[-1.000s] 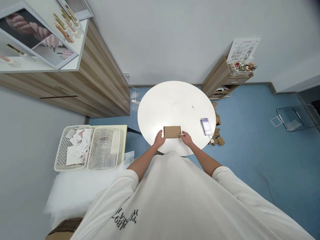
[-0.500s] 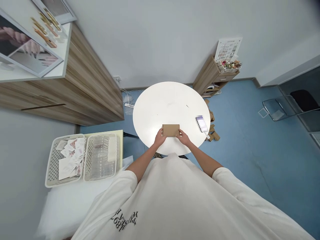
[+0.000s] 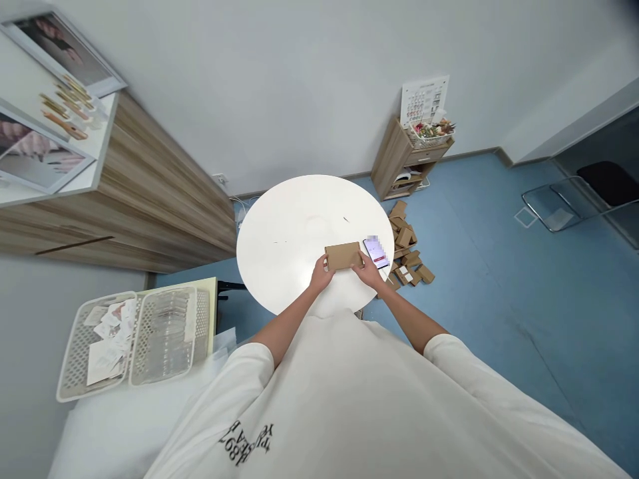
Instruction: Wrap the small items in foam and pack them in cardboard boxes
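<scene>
A small brown cardboard box (image 3: 343, 256), closed and flat, is held between my two hands over the near part of the round white table (image 3: 289, 213). My left hand (image 3: 320, 273) grips its left end, with the thumb along the near edge. At the right end my right hand (image 3: 368, 271) has its fingers wrapped round the box. Whether the box touches the tabletop I cannot tell. Just beyond my right hand lies a phone (image 3: 375, 253) with a lit, partly blurred screen.
Several cardboard boxes (image 3: 405, 234) lie heaped on the blue floor right of the table. Left stand two white baskets, one with paper packets (image 3: 107, 339), one with clear plastic pieces (image 3: 167, 332). A wooden cabinet (image 3: 164, 179) and a small shelf unit (image 3: 394, 156) stand behind.
My view has turned to the right, so table and baskets sit further left. Both hands still hold the box, which is now closer to the phone and slightly tilted.
</scene>
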`<state>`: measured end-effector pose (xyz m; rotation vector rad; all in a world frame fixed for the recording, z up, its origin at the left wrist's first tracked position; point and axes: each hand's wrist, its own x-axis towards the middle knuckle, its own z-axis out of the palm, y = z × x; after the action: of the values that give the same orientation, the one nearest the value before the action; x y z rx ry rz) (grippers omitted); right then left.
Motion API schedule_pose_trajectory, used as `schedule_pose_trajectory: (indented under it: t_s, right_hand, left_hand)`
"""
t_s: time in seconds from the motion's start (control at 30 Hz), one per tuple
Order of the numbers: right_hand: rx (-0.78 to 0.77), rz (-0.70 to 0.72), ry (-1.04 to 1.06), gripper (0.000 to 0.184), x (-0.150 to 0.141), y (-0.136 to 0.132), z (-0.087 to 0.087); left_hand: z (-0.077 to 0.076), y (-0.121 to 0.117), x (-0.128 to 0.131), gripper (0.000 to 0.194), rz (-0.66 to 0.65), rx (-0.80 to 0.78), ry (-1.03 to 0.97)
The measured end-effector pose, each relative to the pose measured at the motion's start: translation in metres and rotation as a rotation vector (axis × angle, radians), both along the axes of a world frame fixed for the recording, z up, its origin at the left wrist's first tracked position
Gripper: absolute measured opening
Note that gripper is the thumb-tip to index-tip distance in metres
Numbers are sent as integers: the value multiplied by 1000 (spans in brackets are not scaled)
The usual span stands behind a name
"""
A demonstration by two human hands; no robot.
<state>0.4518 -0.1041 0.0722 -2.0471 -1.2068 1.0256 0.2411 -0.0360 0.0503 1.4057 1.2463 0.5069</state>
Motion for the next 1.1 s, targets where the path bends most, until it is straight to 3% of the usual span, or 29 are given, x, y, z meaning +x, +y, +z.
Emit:
schedule_pose_trajectory:
  t_s: [0.2,0.4,0.53,0.63,0.77,1.1]
  right_hand:
    - [76,-82,-79,75,86,-28,4]
    - [75,-250,-151,71,174,-63,17]
    - [134,-376,-187,72,230,-71,28]
    - [181,-364,-131,84,265,-69,29]
    - [91,-354,1,81,285,-72,19]
    - [3,-282,122,59,270,-88,-19]
  left_hand:
    - [3,-21,96,70,-44,23,-4]
    - [9,-38,196,70,-133,42,-30]
    - [28,-32,263,76,-262,64,-140]
    - [46,-22,302,76,-325,145,-131]
    - [53,-22,317,75,-317,212,-32]
    - [21,-34,283,79,-234,115,71]
